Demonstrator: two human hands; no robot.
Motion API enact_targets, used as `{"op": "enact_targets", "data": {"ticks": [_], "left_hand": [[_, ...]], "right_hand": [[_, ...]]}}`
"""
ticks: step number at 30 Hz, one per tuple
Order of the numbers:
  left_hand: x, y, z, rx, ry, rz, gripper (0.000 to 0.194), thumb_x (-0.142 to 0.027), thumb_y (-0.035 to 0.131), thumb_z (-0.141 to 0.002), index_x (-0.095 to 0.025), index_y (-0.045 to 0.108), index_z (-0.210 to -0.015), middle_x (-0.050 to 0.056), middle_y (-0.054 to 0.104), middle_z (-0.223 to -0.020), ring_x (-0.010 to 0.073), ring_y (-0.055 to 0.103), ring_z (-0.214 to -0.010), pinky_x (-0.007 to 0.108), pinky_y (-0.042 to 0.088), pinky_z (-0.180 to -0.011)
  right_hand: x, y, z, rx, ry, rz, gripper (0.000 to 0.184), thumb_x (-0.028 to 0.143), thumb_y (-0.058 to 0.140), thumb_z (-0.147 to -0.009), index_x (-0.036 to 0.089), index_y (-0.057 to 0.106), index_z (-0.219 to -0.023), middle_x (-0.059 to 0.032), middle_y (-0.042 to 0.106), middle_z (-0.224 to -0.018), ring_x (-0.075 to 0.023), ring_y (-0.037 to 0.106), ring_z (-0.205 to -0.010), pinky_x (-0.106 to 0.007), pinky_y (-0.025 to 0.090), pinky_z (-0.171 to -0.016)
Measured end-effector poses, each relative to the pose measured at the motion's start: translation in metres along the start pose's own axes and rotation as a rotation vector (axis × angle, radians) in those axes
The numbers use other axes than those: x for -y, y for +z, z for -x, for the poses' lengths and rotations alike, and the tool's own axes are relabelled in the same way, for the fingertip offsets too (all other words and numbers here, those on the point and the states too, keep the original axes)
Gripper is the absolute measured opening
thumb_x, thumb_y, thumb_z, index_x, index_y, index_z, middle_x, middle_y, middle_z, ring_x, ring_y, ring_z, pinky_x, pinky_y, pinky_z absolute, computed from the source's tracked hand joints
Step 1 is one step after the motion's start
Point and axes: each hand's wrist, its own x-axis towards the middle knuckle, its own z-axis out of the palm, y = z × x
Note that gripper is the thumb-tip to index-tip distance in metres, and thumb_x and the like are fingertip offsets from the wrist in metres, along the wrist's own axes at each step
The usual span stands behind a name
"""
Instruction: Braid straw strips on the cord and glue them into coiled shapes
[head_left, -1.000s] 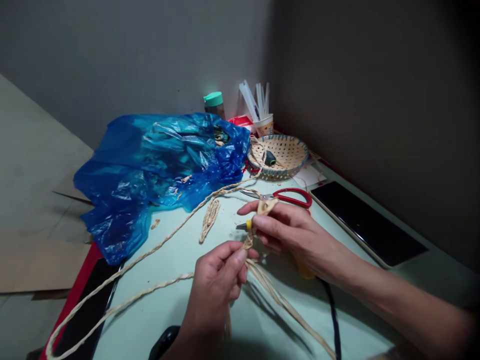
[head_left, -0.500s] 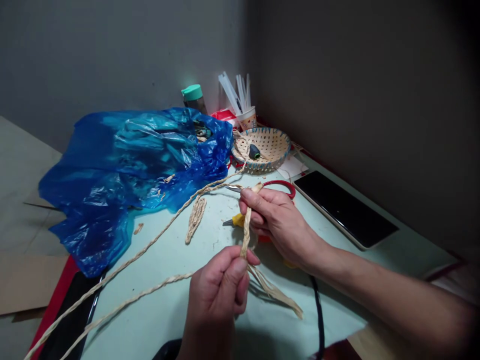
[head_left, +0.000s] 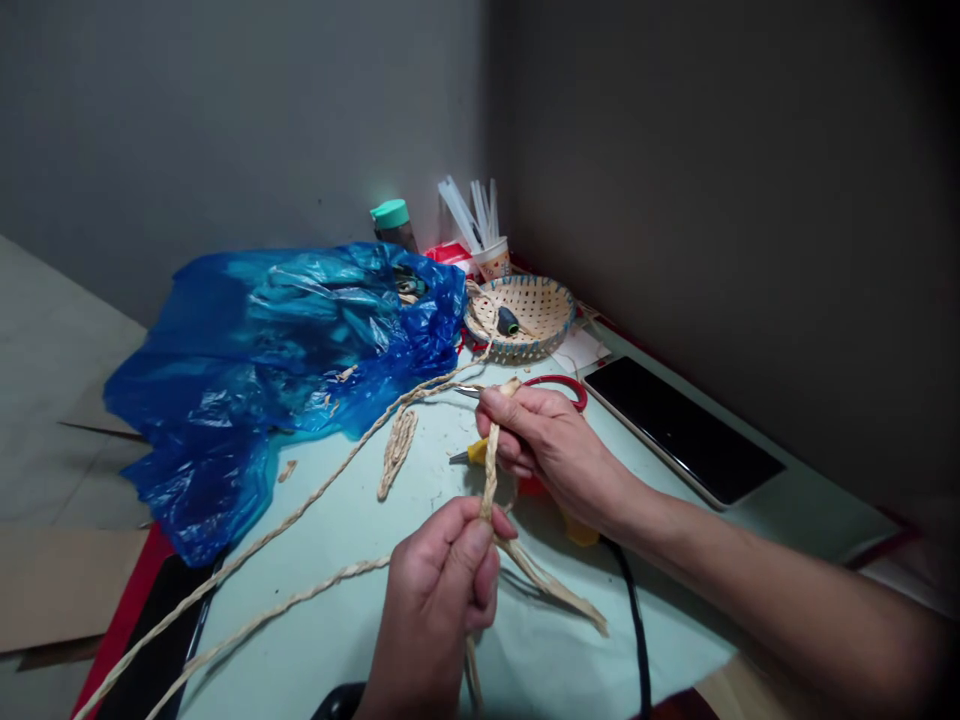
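Note:
My left hand (head_left: 450, 565) pinches a pale twisted straw cord (head_left: 490, 465) between thumb and fingers, low in the middle of the view. Farther up, my right hand (head_left: 536, 425) grips the same cord near its upper end, so a short stretch runs between the two hands. Loose flat strands (head_left: 559, 580) fan out to the right below my left hand. Behind my right hand lie red-handled scissors (head_left: 574, 390), and beneath it a yellow tool with a pointed metal tip (head_left: 472, 455), partly hidden. A small coiled braid piece (head_left: 397, 453) rests to the left.
A blue plastic bag (head_left: 300, 340) covers the back left. A woven basket (head_left: 532, 310) holds a dark thread spool (head_left: 508, 321). Behind stand a paper cup of white sticks (head_left: 493, 258) and a green-lidded bottle (head_left: 391, 220). A phone (head_left: 682, 430) and black cable (head_left: 637, 630) lie right.
The whole scene sits slightly lower in view, as the camera has shifted. Both hands keep their hold on the cord, and a strand now shows below my left hand.

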Motion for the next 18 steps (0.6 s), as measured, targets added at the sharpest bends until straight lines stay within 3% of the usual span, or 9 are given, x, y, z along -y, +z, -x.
{"op": "enact_targets", "data": {"ticks": [3,6,9,12,15,18], "left_hand": [[-0.001,-0.007,-0.006,0.012,0.01,0.029,0.027,-0.04,0.063,-0.086,-0.013,0.061,-0.093,-0.008,0.037,-0.052,0.0052,0.024,-0.047,0.021,0.013,-0.045],[-0.001,-0.013,-0.013,-0.002,0.075,0.065,0.035,-0.043,0.065,-0.084,-0.015,0.055,-0.102,-0.008,0.043,-0.052,0.0052,0.025,-0.046,0.02,0.014,-0.043],[-0.002,-0.015,-0.017,-0.059,0.122,0.08,0.039,-0.045,0.069,-0.081,-0.02,0.048,-0.103,-0.008,0.048,-0.055,0.0051,0.029,-0.045,0.017,0.016,-0.042],[-0.003,-0.014,-0.017,-0.104,0.164,0.087,0.04,-0.046,0.069,-0.082,-0.023,0.044,-0.104,-0.01,0.048,-0.056,0.0046,0.03,-0.045,0.014,0.02,-0.042],[-0.004,-0.014,-0.015,-0.124,0.216,0.073,0.037,-0.046,0.066,-0.084,-0.023,0.043,-0.103,-0.009,0.048,-0.057,0.0052,0.036,-0.049,0.013,0.023,-0.045],[-0.004,-0.015,-0.012,-0.101,0.224,0.003,0.032,-0.044,0.062,-0.087,-0.023,0.042,-0.101,-0.008,0.05,-0.056,0.0058,0.037,-0.048,0.015,0.023,-0.046]], "right_hand": [[0.001,0.0,0.002,0.037,-0.018,0.042,0.036,0.05,0.05,-0.097,0.017,0.059,-0.088,0.0046,0.048,-0.063,-0.0085,0.042,-0.054,-0.02,0.035,-0.052],[0.007,0.003,0.009,0.132,-0.032,0.149,0.026,0.044,0.056,-0.095,0.018,0.06,-0.098,-0.0009,0.058,-0.083,-0.0147,0.056,-0.078,-0.026,0.045,-0.072],[0.013,0.007,0.018,0.217,-0.08,0.499,0.019,0.033,0.064,-0.09,0.02,0.057,-0.103,-0.0031,0.059,-0.097,-0.0195,0.056,-0.092,-0.031,0.045,-0.08],[0.011,0.01,0.025,0.185,-0.153,0.781,0.025,0.031,0.059,-0.094,0.022,0.051,-0.117,-0.0053,0.056,-0.112,-0.021,0.053,-0.102,-0.034,0.043,-0.087],[0.006,0.011,0.028,0.28,-0.126,0.802,0.013,0.032,0.048,-0.101,0.022,0.052,-0.109,-0.003,0.059,-0.105,-0.0181,0.055,-0.097,-0.032,0.042,-0.086],[0.004,0.012,0.029,0.359,-0.108,0.803,0.024,0.031,0.038,-0.105,0.021,0.054,-0.09,0.0004,0.059,-0.088,-0.015,0.055,-0.084,-0.028,0.041,-0.079]]}}
